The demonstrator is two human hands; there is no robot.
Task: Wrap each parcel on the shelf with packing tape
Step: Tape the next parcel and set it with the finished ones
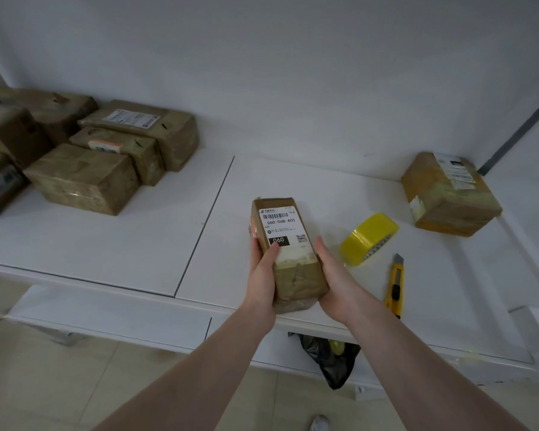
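Note:
A narrow brown parcel (pixel 288 244) with a white shipping label lies lengthwise near the front of the white shelf (pixel 122 241). My left hand (pixel 263 275) grips its left side, thumb over the label. My right hand (pixel 333 276) holds its right side near the bottom end. A yellow roll of packing tape (pixel 367 239) lies on the shelf just right of my right hand. Beside it, near the shelf's front edge, lies a yellow utility knife (pixel 395 286).
Several brown taped parcels (pixel 84 178) are piled at the back left of the shelf. Another parcel (pixel 448 194) sits at the back right corner. A black plastic bag (pixel 330 356) hangs below the shelf edge. A lower shelf and tiled floor are underneath.

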